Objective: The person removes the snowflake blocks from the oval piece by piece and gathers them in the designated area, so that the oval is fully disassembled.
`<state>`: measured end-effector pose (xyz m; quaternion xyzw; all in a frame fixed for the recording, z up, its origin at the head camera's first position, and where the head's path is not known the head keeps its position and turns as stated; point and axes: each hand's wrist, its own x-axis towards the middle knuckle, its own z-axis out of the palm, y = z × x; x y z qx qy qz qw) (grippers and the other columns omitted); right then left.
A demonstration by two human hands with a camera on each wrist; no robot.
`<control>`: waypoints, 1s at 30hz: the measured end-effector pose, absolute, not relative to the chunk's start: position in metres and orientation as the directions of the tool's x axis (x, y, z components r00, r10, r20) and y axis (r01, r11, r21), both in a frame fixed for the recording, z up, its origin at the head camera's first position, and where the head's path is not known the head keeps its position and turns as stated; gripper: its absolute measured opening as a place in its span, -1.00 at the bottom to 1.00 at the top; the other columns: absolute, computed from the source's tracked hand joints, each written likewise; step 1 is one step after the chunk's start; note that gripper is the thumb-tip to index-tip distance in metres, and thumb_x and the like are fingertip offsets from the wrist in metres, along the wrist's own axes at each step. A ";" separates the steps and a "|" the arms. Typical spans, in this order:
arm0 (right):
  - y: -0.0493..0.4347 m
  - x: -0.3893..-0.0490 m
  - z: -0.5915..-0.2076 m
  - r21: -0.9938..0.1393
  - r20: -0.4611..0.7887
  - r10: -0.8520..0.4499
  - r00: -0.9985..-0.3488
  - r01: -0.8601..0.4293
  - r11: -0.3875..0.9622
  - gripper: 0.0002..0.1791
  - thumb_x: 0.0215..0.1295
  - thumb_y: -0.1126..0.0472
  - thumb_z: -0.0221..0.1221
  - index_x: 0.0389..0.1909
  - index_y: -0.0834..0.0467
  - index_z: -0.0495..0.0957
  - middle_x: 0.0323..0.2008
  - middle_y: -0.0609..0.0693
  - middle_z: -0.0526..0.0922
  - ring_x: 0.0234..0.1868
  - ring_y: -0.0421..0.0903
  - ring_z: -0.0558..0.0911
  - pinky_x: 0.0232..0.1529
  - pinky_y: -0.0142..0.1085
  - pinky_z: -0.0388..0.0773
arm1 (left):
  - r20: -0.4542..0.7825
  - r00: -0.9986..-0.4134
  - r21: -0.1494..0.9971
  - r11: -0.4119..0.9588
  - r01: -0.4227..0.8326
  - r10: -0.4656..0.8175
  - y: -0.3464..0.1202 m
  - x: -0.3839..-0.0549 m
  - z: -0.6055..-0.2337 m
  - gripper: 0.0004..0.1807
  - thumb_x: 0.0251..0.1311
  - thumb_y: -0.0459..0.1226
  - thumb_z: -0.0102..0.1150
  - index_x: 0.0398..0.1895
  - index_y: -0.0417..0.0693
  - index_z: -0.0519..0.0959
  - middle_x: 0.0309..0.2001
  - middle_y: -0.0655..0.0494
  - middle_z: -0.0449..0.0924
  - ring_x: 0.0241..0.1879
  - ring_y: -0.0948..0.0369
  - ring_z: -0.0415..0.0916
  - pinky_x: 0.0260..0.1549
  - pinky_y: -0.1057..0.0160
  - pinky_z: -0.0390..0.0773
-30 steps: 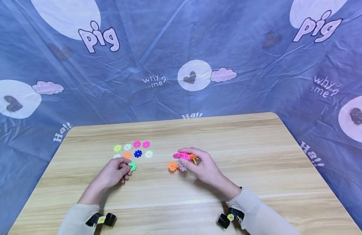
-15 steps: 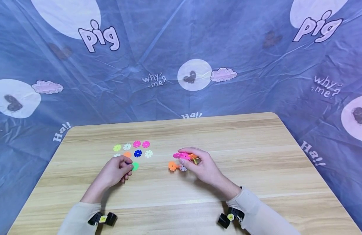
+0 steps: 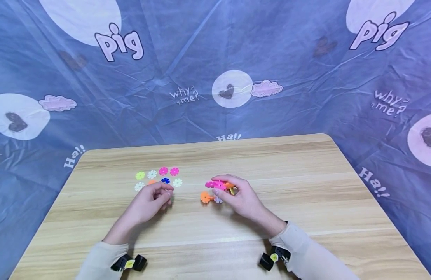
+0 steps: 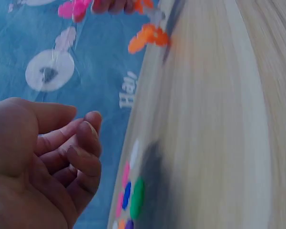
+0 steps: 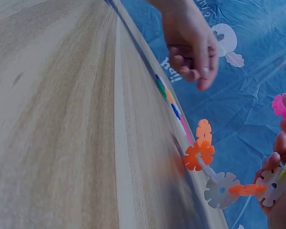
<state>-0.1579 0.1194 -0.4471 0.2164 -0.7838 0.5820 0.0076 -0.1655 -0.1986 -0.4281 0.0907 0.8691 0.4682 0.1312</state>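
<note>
My right hand [image 3: 241,196] grips a linked chain of notched plastic snowflake discs, with pink discs [image 3: 215,184] by the fingertips and an orange disc [image 3: 205,197] at its hanging end. In the right wrist view a pale disc [image 5: 221,191] of the chain dangles above the table. My left hand [image 3: 152,200] hovers over the loose discs, its fingers loosely curled with nothing between thumb and fingertips. Below it, in the left wrist view, a green disc [image 4: 137,198] lies on the table; the hand hides it from the head view.
Loose discs lie in rows at the left of the wooden table [image 3: 271,163]: yellow [image 3: 140,175], pink [image 3: 163,171], white [image 3: 178,182], a partly covered blue one [image 3: 165,181] and others. A blue printed cloth [image 3: 187,50] hangs behind the table.
My left hand has let go of the green disc, which it pinched earlier, and has moved a little right and up. The right hand and its chain have stayed nearly still.
</note>
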 end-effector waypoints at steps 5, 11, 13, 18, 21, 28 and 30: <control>0.119 -0.157 -0.447 -0.909 0.258 -0.326 -0.910 -0.342 0.237 -0.58 0.45 0.23 0.37 0.29 0.17 0.67 0.10 0.08 0.81 0.07 -0.08 0.75 0.14 -0.29 0.68 | -0.090 -0.936 0.860 0.500 0.098 0.339 -0.180 -0.166 -0.424 -0.76 0.57 -0.37 0.15 0.12 -0.36 0.63 -0.30 -0.14 0.74 -0.44 0.21 0.58 -0.45 0.27 0.64; 0.118 -0.156 -0.446 -0.911 0.250 -0.322 -0.913 -0.334 0.242 -0.58 0.45 0.23 0.37 0.29 0.17 0.67 0.13 0.07 0.80 0.14 -0.02 0.75 0.25 -0.28 0.64 | -0.037 -0.927 0.877 0.456 0.149 0.374 -0.160 -0.165 -0.420 -0.76 0.59 -0.33 0.15 0.11 -0.32 0.66 -0.29 -0.22 0.73 -0.42 0.05 0.62 -0.48 0.28 0.61; 0.118 -0.156 -0.445 -0.912 0.251 -0.321 -0.913 -0.334 0.238 -0.58 0.45 0.23 0.37 0.28 0.19 0.67 0.12 0.08 0.80 0.12 -0.04 0.75 0.22 -0.28 0.66 | -0.016 -0.923 0.878 0.448 0.170 0.383 -0.154 -0.165 -0.419 -0.74 0.59 -0.29 0.16 0.12 -0.29 0.66 -0.30 -0.22 0.72 -0.40 -0.01 0.63 -0.49 0.30 0.60; 0.118 -0.157 -0.445 -0.917 0.253 -0.314 -0.915 -0.330 0.223 -0.60 0.46 0.22 0.36 0.27 0.20 0.67 0.10 0.12 0.80 -0.01 -0.14 0.75 0.07 -0.31 0.72 | 0.012 -0.911 0.883 0.423 0.203 0.412 -0.140 -0.165 -0.417 -0.69 0.61 -0.20 0.16 0.18 -0.23 0.66 -0.28 -0.22 0.70 -0.36 -0.09 0.63 -0.48 0.29 0.60; 0.118 -0.157 -0.445 -0.923 0.248 -0.314 -0.916 -0.322 0.212 -0.61 0.47 0.22 0.36 0.26 0.19 0.67 0.09 0.14 0.80 -0.06 -0.19 0.74 0.01 -0.31 0.73 | 0.027 -0.903 0.888 0.404 0.218 0.428 -0.134 -0.165 -0.417 -0.70 0.63 -0.19 0.14 0.19 -0.20 0.66 -0.26 -0.21 0.70 -0.34 -0.10 0.63 -0.45 0.29 0.61; 0.117 -0.156 -0.445 -0.931 0.231 -0.316 -0.920 -0.303 0.201 -0.61 0.46 0.25 0.35 0.26 0.19 0.67 0.07 0.16 0.79 -0.09 -0.20 0.74 -0.01 -0.31 0.75 | 0.089 -0.892 0.899 0.351 0.264 0.443 -0.123 -0.164 -0.417 -0.78 0.56 -0.27 0.22 0.13 -0.12 0.69 -0.27 -0.18 0.72 -0.43 -0.01 0.59 -0.52 0.31 0.57; 0.117 -0.156 -0.444 -0.930 0.230 -0.316 -0.920 -0.304 0.208 -0.61 0.46 0.24 0.35 0.26 0.20 0.67 0.08 0.15 0.79 -0.07 -0.18 0.74 0.02 -0.31 0.74 | 0.105 -0.893 0.898 0.344 0.274 0.437 -0.120 -0.164 -0.417 -0.81 0.54 -0.29 0.25 0.10 -0.11 0.70 -0.28 -0.17 0.72 -0.49 0.06 0.56 -0.57 0.31 0.54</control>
